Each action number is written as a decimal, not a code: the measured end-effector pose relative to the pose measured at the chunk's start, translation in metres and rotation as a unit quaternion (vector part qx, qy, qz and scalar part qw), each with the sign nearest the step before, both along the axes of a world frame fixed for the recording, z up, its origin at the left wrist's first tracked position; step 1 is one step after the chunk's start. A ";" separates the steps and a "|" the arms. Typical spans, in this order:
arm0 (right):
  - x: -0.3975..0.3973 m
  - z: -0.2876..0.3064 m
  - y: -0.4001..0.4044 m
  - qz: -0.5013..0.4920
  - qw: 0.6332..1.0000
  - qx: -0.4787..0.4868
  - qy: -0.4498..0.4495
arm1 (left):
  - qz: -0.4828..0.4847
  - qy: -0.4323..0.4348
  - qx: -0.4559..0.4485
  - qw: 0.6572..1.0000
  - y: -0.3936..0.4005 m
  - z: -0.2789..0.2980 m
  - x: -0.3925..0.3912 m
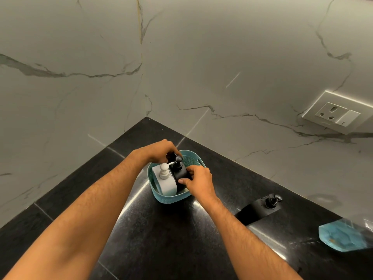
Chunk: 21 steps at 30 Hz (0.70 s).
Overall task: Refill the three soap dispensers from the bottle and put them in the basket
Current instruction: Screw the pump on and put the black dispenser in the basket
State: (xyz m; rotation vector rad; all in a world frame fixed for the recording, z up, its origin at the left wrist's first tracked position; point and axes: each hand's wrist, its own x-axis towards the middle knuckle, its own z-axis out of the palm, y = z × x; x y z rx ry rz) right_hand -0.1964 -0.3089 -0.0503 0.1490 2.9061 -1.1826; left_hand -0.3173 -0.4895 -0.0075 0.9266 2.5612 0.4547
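A teal basket (196, 160) stands on the black counter near the wall corner. Inside it, on the left, is a white soap dispenser (166, 182) with a white pump. Beside it on the right stands a black soap dispenser (179, 170) with a black pump. My left hand (159, 149) reaches over the basket's far rim, fingers closed around the black pump head. My right hand (198, 179) grips the black dispenser's body from the right. Another black dispenser (262, 208) stands on the counter at the right. The blue refill bottle (341, 235) lies at the right edge, partly cut off.
Marble walls meet in a corner right behind the basket. A white socket and switch plate (339, 114) is on the right wall. The black counter (161, 239) stretches toward me between my forearms.
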 end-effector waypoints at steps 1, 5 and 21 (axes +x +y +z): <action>0.001 0.000 0.000 -0.001 1.000 -0.001 0.000 | 0.006 -0.001 0.005 1.000 0.000 -0.001 0.000; 0.001 0.000 0.001 0.003 1.000 0.000 0.000 | 0.014 -0.013 0.016 1.000 0.000 -0.005 0.000; 0.000 0.006 0.010 0.027 0.999 0.024 -0.024 | 0.046 -0.037 0.042 0.997 -0.005 -0.012 0.008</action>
